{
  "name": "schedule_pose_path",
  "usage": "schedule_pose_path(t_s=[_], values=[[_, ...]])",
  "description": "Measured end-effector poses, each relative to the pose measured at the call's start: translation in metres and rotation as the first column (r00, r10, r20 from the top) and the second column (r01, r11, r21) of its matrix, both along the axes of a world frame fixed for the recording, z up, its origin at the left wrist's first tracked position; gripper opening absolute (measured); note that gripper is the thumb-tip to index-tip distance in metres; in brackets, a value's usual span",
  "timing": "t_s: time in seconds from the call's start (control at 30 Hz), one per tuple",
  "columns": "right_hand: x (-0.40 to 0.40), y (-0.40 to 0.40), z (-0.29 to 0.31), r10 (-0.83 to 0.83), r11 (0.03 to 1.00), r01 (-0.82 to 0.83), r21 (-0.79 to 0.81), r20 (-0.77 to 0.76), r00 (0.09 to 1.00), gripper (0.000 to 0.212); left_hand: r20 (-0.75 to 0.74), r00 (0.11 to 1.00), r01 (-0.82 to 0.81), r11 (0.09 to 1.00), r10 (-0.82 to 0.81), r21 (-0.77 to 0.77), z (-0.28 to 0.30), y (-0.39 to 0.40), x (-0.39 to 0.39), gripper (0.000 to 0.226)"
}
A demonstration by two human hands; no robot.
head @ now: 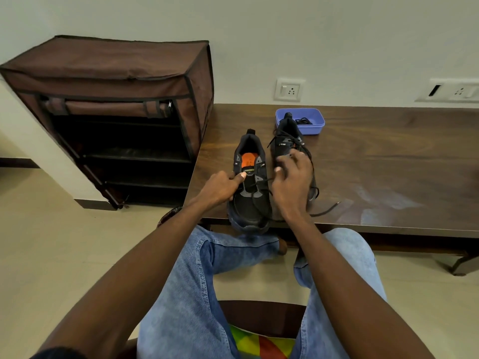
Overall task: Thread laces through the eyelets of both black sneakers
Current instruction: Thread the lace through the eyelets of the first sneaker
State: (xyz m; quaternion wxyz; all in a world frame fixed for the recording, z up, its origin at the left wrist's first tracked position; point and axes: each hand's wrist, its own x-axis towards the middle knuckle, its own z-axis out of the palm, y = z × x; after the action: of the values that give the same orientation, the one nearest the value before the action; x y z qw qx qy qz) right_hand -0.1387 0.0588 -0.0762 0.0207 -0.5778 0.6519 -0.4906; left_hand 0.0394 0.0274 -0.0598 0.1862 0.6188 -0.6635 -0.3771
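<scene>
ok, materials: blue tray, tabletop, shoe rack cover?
Blue tray: plastic by the look, smooth, moulded rim, slight sheen.
Tabletop: dark wood or wood-look laminate; grain shows, glossy reflections. Cannot tell which.
Shoe rack cover: brown fabric, matte, wrinkled, dark piping.

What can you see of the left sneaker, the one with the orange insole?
The left sneaker is black with grey eyelet patches and an orange insole. It stands upright at the table's near edge, toe toward the person. A black lace runs through its lower eyelets only. The left hand holds its side, thumb on the tongue; the right hand is beside it.
</scene>
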Motion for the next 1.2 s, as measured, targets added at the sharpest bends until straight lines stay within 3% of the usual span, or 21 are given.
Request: schedule_pose_path(t_s=[0.07, 0.13, 0.23, 0.4, 0.47, 0.53, 0.6, 0.63, 0.67, 0.73, 0.77, 0.8, 0.87, 0.97, 1.1, 1.2], values=[[0.010, 0.000, -0.009, 0.284, 0.952, -0.268, 0.145, -0.101, 0.954, 0.024, -0.003, 1.000, -0.001, 1.000, 0.001, -0.010, 0.001, 0.000, 0.000, 0.040], [0.021, 0.003, -0.015, 0.402, 0.885, -0.353, 0.303, -0.114, 0.908, 0.022, -0.002, 1.000, 0.000, 1.000, 0.000, -0.021, 0.002, 0.001, 0.000, 0.039], [0.025, 0.003, -0.012, 0.342, 0.888, -0.323, 0.327, -0.001, 0.940, 0.020, 0.007, 1.000, -0.004, 1.000, 0.004, -0.019, 0.003, 0.001, -0.002, 0.040], [0.018, 0.005, -0.004, 0.267, 0.915, -0.267, 0.302, 0.042, 0.963, 0.023, 0.005, 1.000, -0.003, 1.000, 0.003, -0.012, 0.002, 0.002, -0.002, 0.039], [0.014, 0.003, 0.000, 0.111, 0.956, -0.182, 0.229, 0.289, 0.951, 0.020, 0.002, 1.000, 0.001, 1.000, -0.001, -0.006, 0.002, 0.002, -0.002, 0.041], [0.009, -0.005, 0.002, -0.120, 0.977, -0.025, 0.213, 0.637, 0.762, 0.023, 0.004, 1.000, -0.002, 1.000, 0.002, -0.001, 0.002, 0.001, -0.001, 0.042], [0.000, -0.009, 0.004, -0.316, 0.947, 0.148, 0.285, 0.750, 0.581, 0.022, 0.002, 1.000, 0.001, 1.000, -0.001, 0.005, 0.002, 0.001, 0.000, 0.041], [-0.002, -0.007, 0.007, -0.378, 0.925, 0.213, 0.314, 0.720, 0.582, 0.021, 0.000, 1.000, 0.003, 1.000, -0.003, 0.005, 0.001, 0.001, 0.000, 0.041], [-0.004, -0.004, 0.008, -0.404, 0.914, 0.278, 0.294, 0.639, 0.655, 0.018, -0.001, 1.000, 0.004, 1.000, -0.004, 0.003, 0.001, 0.001, 0.001, 0.041], [-0.003, 0.001, 0.010, -0.284, 0.959, 0.273, 0.078, 0.321, 0.904, 0.018, 0.001, 1.000, 0.002, 1.000, -0.002, -0.003, 0.002, 0.001, 0.000, 0.042], [0.000, 0.003, 0.009, -0.157, 0.987, 0.159, -0.005, 0.124, 0.980, 0.028, 0.003, 1.000, 0.001, 1.000, -0.001, -0.006, 0.002, 0.001, 0.000, 0.042], [0.004, 0.003, 0.006, -0.003, 1.000, 0.003, -0.003, -0.012, 1.000, 0.036, 0.005, 1.000, 0.002, 1.000, -0.002, -0.012, 0.003, 0.002, 0.000, 0.041], [0.013, 0.001, -0.004, 0.262, 0.956, -0.239, 0.172, -0.129, 0.956, 0.038, 0.007, 1.000, 0.002, 1.000, -0.002, -0.023, 0.004, 0.002, -0.001, 0.041], [0.020, 0.002, -0.011, 0.381, 0.860, -0.325, 0.394, -0.071, 0.922, 0.024, 0.008, 1.000, -0.005, 1.000, 0.005, -0.019, 0.004, 0.002, -0.002, 0.041], [0.025, 0.005, -0.004, 0.364, 0.853, -0.324, 0.409, -0.020, 0.931, 0.021, 0.006, 1.000, -0.024, 0.999, 0.024, -0.030, 0.003, 0.002, -0.004, 0.043], [0.022, 0.004, -0.004, 0.240, 0.895, -0.262, 0.360, 0.106, 0.965, 0.019, 0.006, 1.000, -0.029, 0.999, 0.029, -0.029, 0.002, 0.002, -0.004, 0.043]])
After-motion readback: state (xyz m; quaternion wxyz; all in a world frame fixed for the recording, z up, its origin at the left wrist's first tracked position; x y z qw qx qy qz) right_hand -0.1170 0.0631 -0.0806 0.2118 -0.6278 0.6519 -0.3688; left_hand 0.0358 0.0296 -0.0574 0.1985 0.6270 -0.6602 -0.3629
